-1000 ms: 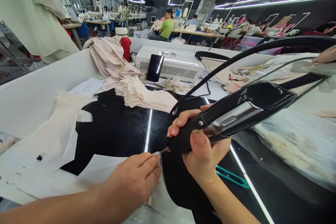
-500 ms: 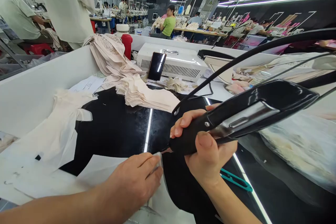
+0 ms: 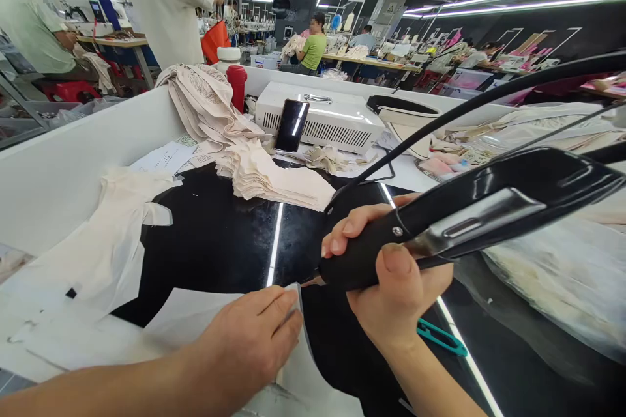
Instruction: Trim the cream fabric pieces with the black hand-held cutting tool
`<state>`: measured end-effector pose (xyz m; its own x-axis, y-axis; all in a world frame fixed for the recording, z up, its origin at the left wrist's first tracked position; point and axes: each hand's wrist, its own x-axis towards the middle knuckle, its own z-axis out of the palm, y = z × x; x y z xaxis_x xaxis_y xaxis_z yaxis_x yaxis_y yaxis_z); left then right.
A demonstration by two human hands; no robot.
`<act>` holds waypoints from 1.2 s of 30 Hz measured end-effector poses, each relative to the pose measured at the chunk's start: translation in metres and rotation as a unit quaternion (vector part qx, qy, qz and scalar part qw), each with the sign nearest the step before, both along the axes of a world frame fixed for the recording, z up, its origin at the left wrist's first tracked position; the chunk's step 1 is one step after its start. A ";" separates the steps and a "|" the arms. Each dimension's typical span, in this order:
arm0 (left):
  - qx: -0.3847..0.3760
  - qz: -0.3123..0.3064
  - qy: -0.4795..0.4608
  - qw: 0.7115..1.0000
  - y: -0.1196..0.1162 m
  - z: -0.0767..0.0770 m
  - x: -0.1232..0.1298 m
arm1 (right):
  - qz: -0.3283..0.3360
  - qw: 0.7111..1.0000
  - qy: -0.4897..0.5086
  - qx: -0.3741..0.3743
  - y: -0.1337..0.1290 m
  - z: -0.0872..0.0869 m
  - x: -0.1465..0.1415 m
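My right hand [image 3: 401, 293] is wrapped round a black handheld tool [image 3: 489, 189] with a metal lever along its side and a cable at its rear. The thumb lies near the lever's front end. A small copper-coloured tip [image 3: 312, 281] points left from the tool, at the edge of a whitish sheet-like piece [image 3: 313, 374]. That edge is pinched between the thumb and fingers of my left hand [image 3: 249, 339], close beside the tip. Whether the tip touches the piece cannot be made out. Beneath lies a glossy black tabletop [image 3: 220, 247].
Cut cream fabric pieces [image 3: 274, 172] are stacked beyond my hands, before a phone [image 3: 292, 125] and a white vented box [image 3: 317, 114]. More pale pieces [image 3: 112, 228] lie left. A teal tool [image 3: 443, 337] rests by my right wrist. Plastic-wrapped material [image 3: 562, 273] is at right.
My right hand and the black tool have shifted slightly to the right. My left hand stays at the sheet's edge. In the background, a standing person has moved right, beside something orange.
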<state>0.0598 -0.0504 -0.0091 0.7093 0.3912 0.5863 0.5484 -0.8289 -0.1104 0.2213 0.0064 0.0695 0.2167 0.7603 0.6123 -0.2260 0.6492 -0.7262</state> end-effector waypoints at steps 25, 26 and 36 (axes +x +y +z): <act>0.005 0.010 0.024 1.000 -0.002 -0.005 0.000 | 0.013 1.000 0.008 0.004 -0.002 -0.007 -0.007; 0.007 0.010 0.029 1.000 -0.003 -0.005 0.000 | 0.011 1.000 0.004 0.003 -0.002 -0.007 -0.008; -0.014 0.027 -0.010 0.999 -0.004 -0.008 0.003 | 0.034 0.999 0.024 -0.003 -0.003 -0.005 -0.012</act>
<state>0.0628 -0.0545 -0.0176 0.6752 0.4445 0.5887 0.5940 -0.8008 -0.0767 0.2093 0.0039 0.0647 0.1935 0.7777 0.5981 -0.3050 0.6271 -0.7168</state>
